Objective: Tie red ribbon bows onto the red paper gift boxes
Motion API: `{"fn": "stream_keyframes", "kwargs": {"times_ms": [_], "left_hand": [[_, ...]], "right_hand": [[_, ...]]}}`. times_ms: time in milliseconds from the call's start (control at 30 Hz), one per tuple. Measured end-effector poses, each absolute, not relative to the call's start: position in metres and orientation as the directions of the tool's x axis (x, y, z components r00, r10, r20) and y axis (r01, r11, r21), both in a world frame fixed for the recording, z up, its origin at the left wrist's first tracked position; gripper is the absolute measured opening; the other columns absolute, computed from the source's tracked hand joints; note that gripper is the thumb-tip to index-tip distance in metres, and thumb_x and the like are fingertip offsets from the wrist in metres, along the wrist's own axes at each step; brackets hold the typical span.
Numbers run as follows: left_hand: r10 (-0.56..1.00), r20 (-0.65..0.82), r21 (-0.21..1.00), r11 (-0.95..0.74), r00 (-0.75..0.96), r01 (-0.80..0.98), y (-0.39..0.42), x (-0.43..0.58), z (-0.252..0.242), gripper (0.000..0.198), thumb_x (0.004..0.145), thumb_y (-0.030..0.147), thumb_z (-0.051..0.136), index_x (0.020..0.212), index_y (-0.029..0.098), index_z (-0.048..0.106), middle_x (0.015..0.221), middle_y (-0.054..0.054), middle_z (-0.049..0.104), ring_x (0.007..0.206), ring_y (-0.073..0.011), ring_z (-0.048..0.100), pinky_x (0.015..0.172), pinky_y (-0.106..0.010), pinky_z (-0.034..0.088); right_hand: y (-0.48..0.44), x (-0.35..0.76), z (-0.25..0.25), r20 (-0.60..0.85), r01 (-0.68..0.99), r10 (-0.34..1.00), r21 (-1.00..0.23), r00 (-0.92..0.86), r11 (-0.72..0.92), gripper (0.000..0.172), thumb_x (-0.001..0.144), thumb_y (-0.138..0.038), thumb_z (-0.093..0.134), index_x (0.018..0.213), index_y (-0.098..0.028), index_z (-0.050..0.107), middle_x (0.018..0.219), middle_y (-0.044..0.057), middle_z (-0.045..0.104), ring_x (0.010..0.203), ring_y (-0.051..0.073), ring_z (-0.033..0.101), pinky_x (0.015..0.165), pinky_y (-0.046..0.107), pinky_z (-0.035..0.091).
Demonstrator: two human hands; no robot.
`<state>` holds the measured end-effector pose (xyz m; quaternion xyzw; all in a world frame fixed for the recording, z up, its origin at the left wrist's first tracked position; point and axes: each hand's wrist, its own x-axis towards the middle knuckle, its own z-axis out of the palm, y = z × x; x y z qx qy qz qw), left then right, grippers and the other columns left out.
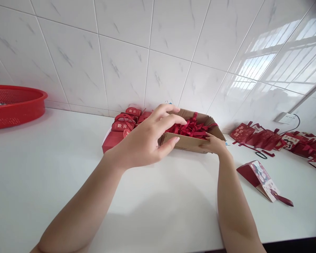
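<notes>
My left hand (147,140) is raised in front of the cardboard box (186,143), fingers spread and holding nothing I can see. Inside the box lies a heap of red ribbon pieces (192,127). At the box's front right corner, my right hand (215,144) grips the rim; part of its fingers is hidden. Small red gift boxes (114,137) with pale lettering are stacked left of the cardboard box, partly behind my left hand and wrist.
A red plastic basket (18,114) stands at the far left. On the right lie a folded red-and-white printed card box (263,177) with a strap, black-handled scissors (261,155) and several red printed boxes (263,137). A white power strip (285,118) sits against the tiled wall (126,63).
</notes>
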<state>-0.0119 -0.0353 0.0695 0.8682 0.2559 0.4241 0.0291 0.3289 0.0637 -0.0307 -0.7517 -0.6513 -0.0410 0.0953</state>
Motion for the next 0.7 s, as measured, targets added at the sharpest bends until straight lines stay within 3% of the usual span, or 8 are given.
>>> {"fn": "stream_keyframes", "kwargs": {"times_ms": [167,267,367,533,633,700], "left_hand": [[0.434,0.746,0.259,-0.888,0.504,0.381,-0.036,-0.012,0.070,0.024,0.085,0.018,0.052,0.107,0.027,0.058,0.127,-0.007,0.050,0.114,-0.0255,0.053,0.085,-0.038,0.054],[0.412,0.758,0.251,-0.900,0.506,0.357,-0.036,-0.013,0.070,0.023,0.085,0.017,0.051,0.106,0.025,0.058,0.127,-0.007,0.049,0.116,-0.0258,0.051,0.084,-0.037,0.054],[0.379,0.771,0.236,-0.917,0.512,0.323,-0.035,-0.015,0.070,0.022,0.086,0.015,0.051,0.105,0.023,0.058,0.127,-0.008,0.048,0.116,-0.0259,0.050,0.083,-0.036,0.054],[0.378,0.765,0.233,-0.917,0.521,0.324,-0.035,-0.016,0.071,0.023,0.085,0.014,0.051,0.106,0.023,0.057,0.125,-0.009,0.049,0.115,-0.0250,0.051,0.083,-0.035,0.053],[0.384,0.762,0.233,-0.914,0.521,0.333,-0.035,-0.017,0.071,0.024,0.085,0.014,0.051,0.106,0.023,0.057,0.125,-0.008,0.049,0.115,-0.0247,0.051,0.084,-0.035,0.053],[0.386,0.763,0.232,-0.912,0.518,0.337,-0.034,-0.017,0.072,0.025,0.085,0.015,0.051,0.107,0.023,0.058,0.125,-0.008,0.049,0.115,-0.0246,0.051,0.085,-0.035,0.053]], "right_hand": [[0.062,0.325,-0.026,0.147,0.983,0.974,-0.093,0.173,-0.160,0.056,0.067,-0.054,0.061,0.115,-0.026,0.063,0.146,0.003,0.042,0.103,0.028,0.061,0.082,0.039,0.046],[0.058,0.322,-0.022,0.036,0.978,0.978,-0.047,0.206,-0.204,0.049,0.064,-0.056,0.062,0.099,-0.023,0.070,0.155,0.000,0.024,0.086,0.024,0.066,0.070,0.037,0.049],[0.056,0.321,-0.021,-0.010,0.977,0.977,-0.018,0.211,-0.211,0.049,0.064,-0.055,0.061,0.101,-0.023,0.068,0.157,-0.003,0.013,0.085,0.023,0.066,0.070,0.037,0.050],[0.054,0.321,-0.021,0.066,0.981,0.981,-0.080,0.183,-0.177,0.067,0.065,-0.048,0.064,0.127,-0.025,0.052,0.149,0.002,0.036,0.095,0.025,0.064,0.077,0.036,0.050],[0.052,0.320,-0.021,0.090,0.969,0.972,-0.145,0.216,-0.202,0.086,0.064,-0.046,0.067,0.141,-0.024,0.035,0.130,0.009,0.057,0.094,0.028,0.065,0.075,0.036,0.050],[0.051,0.320,-0.021,0.092,0.962,0.968,-0.171,0.232,-0.215,0.089,0.064,-0.044,0.067,0.142,-0.023,0.031,0.115,0.009,0.065,0.088,0.028,0.066,0.073,0.037,0.049]]}}
